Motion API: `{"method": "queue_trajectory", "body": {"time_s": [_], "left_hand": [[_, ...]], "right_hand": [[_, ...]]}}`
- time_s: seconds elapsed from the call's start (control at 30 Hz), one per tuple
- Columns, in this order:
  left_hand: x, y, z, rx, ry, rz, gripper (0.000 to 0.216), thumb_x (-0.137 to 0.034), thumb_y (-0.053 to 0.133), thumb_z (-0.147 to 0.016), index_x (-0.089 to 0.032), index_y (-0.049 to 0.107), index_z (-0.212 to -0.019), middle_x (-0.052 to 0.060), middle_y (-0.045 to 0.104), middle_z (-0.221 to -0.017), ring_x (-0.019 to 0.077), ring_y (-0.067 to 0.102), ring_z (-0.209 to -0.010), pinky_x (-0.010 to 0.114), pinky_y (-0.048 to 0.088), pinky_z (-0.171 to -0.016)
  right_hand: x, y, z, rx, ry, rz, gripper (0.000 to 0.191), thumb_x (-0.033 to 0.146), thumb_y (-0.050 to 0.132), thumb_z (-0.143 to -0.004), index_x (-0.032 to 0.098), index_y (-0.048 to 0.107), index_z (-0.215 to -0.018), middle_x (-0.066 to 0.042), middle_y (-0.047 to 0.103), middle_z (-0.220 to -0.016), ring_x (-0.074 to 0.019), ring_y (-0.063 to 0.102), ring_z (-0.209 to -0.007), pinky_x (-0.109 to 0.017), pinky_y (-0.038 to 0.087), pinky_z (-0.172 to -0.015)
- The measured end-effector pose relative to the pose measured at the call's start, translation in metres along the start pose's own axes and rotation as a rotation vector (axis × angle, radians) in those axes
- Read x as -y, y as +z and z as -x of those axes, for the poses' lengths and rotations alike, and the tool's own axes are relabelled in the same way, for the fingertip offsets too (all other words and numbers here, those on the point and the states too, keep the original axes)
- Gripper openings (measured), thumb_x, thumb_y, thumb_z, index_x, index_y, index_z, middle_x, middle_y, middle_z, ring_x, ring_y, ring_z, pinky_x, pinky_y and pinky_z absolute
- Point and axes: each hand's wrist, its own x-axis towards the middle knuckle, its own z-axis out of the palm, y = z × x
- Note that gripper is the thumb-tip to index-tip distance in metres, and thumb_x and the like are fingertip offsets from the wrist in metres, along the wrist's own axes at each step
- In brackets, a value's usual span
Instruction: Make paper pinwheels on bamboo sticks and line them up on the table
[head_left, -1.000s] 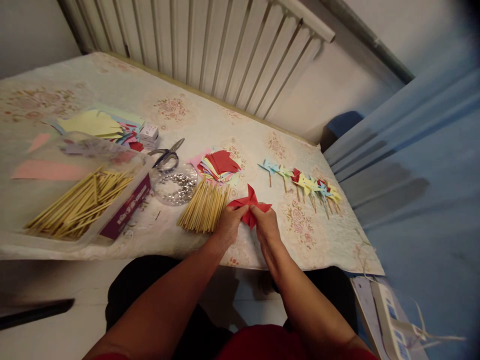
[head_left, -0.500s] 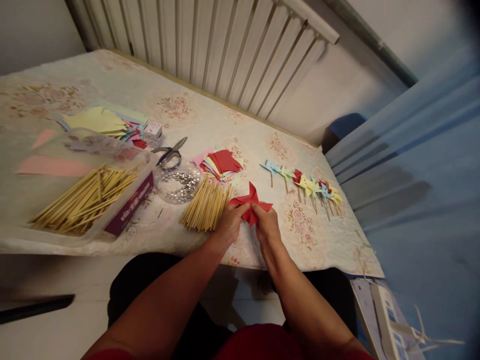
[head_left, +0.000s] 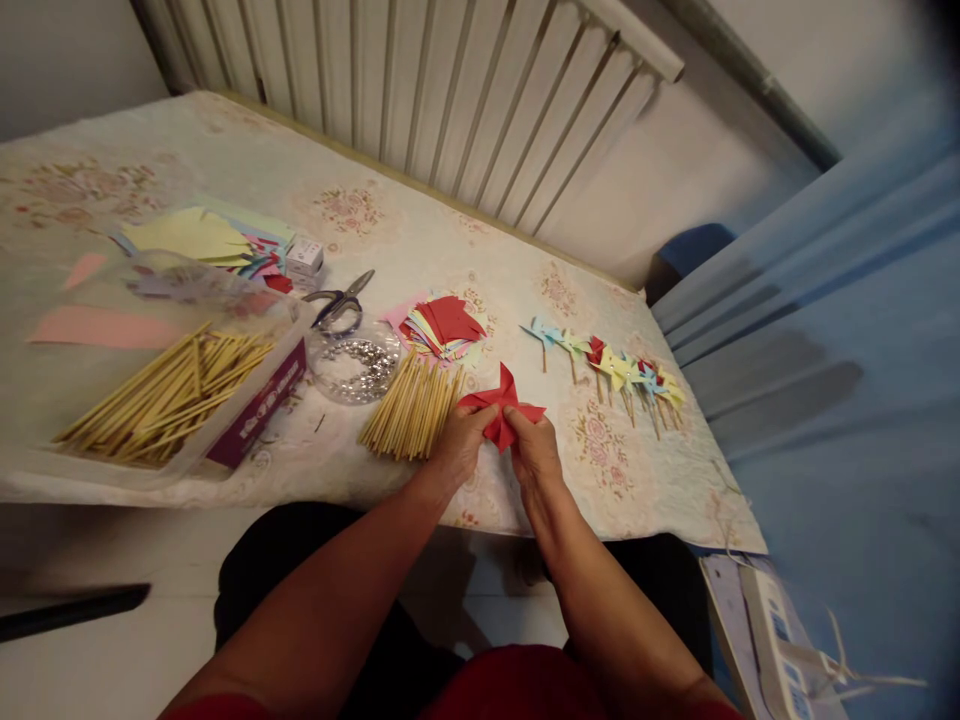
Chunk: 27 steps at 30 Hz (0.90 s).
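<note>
A red paper pinwheel [head_left: 504,390] with four folded blades is pinched between both my hands above the table's near edge. My left hand [head_left: 459,440] closes on its left side, thumb near the centre. From the right, my right hand [head_left: 537,448] grips it the same way, the thumbs almost meeting. The fingers beneath the paper are hidden. Just left of my left hand lies a bundle of thin wooden sticks [head_left: 409,408]. Behind it rests a stack of cut coloured paper [head_left: 446,328], red on top. Finished pinwheels on sticks [head_left: 616,370] lie in a row at the right.
A clear plastic box [head_left: 289,390] of sticks stands at the left. Near it are a round dish of shiny metal pins [head_left: 356,368], scissors [head_left: 341,302], a small white box [head_left: 304,257] and yellow paper sheets [head_left: 187,240]. A blue curtain [head_left: 840,330] hangs at the right.
Both hands keep their pinch on the red pinwheel with hardly any movement. The view has shifted very slightly.
</note>
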Motion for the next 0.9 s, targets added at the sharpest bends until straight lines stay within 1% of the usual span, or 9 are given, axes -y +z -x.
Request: {"method": "queue_trajectory", "body": {"time_s": [0.1, 0.17, 0.27, 0.33, 0.43, 0.53, 0.63, 0.7, 0.9], "left_hand": [[0.001, -0.003, -0.003, 0.002, 0.018, -0.013, 0.018, -0.028, 0.074, -0.064, -0.014, 0.068, -0.072, 0.001, 0.065, -0.065, 0.0113, 0.055, -0.059, 0.025, 0.043, -0.065], [0.000, -0.004, -0.004, -0.005, 0.021, -0.028, 0.019, -0.029, 0.074, -0.064, -0.013, 0.068, -0.071, 0.001, 0.064, -0.064, 0.0112, 0.054, -0.058, 0.026, 0.042, -0.063], [-0.002, -0.004, -0.005, -0.024, 0.003, -0.027, 0.020, -0.030, 0.075, -0.063, -0.013, 0.064, -0.065, 0.000, 0.061, -0.060, 0.0104, 0.051, -0.054, 0.025, 0.040, -0.059], [-0.005, -0.002, -0.004, -0.038, -0.010, -0.009, 0.022, -0.029, 0.076, -0.060, -0.013, 0.061, -0.061, -0.001, 0.059, -0.058, 0.0096, 0.050, -0.053, 0.024, 0.038, -0.057], [-0.009, 0.001, -0.001, -0.034, -0.020, 0.018, 0.023, -0.028, 0.077, -0.057, -0.014, 0.060, -0.060, -0.001, 0.059, -0.057, 0.0091, 0.049, -0.053, 0.024, 0.038, -0.057], [-0.012, 0.003, 0.000, -0.026, -0.024, 0.021, 0.023, -0.027, 0.077, -0.057, -0.014, 0.058, -0.058, -0.002, 0.056, -0.055, 0.0086, 0.048, -0.052, 0.024, 0.038, -0.056], [-0.013, 0.004, 0.001, -0.029, -0.016, 0.006, 0.026, -0.025, 0.076, -0.056, -0.015, 0.053, -0.052, -0.004, 0.051, -0.050, 0.0071, 0.043, -0.049, 0.023, 0.036, -0.053], [-0.013, 0.005, 0.002, -0.016, -0.013, -0.003, 0.026, -0.025, 0.075, -0.057, -0.015, 0.052, -0.051, -0.005, 0.049, -0.049, 0.0069, 0.042, -0.048, 0.023, 0.035, -0.052], [-0.017, 0.005, 0.005, 0.023, -0.007, -0.060, 0.027, -0.028, 0.072, -0.062, -0.016, 0.050, -0.050, -0.004, 0.047, -0.049, 0.0077, 0.041, -0.049, 0.024, 0.034, -0.052]], "right_hand": [[0.001, -0.012, 0.003, -0.005, -0.068, 0.055, 0.025, 0.041, 0.069, -0.071, 0.017, 0.062, -0.077, 0.003, 0.061, -0.067, -0.0106, 0.053, -0.058, -0.026, 0.045, -0.061], [0.001, -0.022, 0.007, -0.093, -0.155, 0.169, 0.025, 0.042, 0.062, -0.079, 0.018, 0.062, -0.080, 0.003, 0.059, -0.068, -0.0102, 0.051, -0.057, -0.024, 0.043, -0.058], [-0.002, -0.037, 0.016, -0.230, -0.289, 0.335, 0.020, 0.035, 0.061, -0.080, 0.019, 0.062, -0.091, 0.003, 0.058, -0.071, -0.0108, 0.052, -0.058, -0.024, 0.043, -0.057], [-0.005, -0.044, 0.022, -0.166, -0.375, 0.425, 0.023, 0.031, 0.061, -0.080, 0.020, 0.063, -0.101, 0.003, 0.057, -0.072, -0.0116, 0.054, -0.059, -0.026, 0.045, -0.060], [-0.008, -0.048, 0.028, 0.008, -0.515, 0.566, 0.028, 0.028, 0.056, -0.085, 0.022, 0.063, -0.111, 0.001, 0.061, -0.078, -0.0136, 0.058, -0.066, -0.029, 0.049, -0.067], [-0.007, -0.046, 0.029, 0.104, -0.595, 0.668, 0.027, 0.025, 0.055, -0.086, 0.023, 0.066, -0.111, -0.003, 0.066, -0.089, -0.0151, 0.061, -0.072, -0.032, 0.051, -0.072], [-0.005, -0.041, 0.026, 0.141, -0.584, 0.671, 0.022, 0.025, 0.056, -0.086, 0.023, 0.069, -0.103, -0.004, 0.067, -0.092, -0.0148, 0.062, -0.070, -0.031, 0.051, -0.068], [-0.004, -0.037, 0.024, 0.133, -0.527, 0.616, 0.017, 0.026, 0.059, -0.084, 0.023, 0.070, -0.097, -0.003, 0.067, -0.089, -0.0138, 0.061, -0.064, -0.029, 0.051, -0.063], [0.001, -0.021, 0.025, 0.079, -0.268, 0.370, 0.014, 0.034, 0.063, -0.081, 0.020, 0.064, -0.081, 0.004, 0.060, -0.055, -0.0127, 0.055, -0.047, -0.025, 0.045, -0.051]]}}
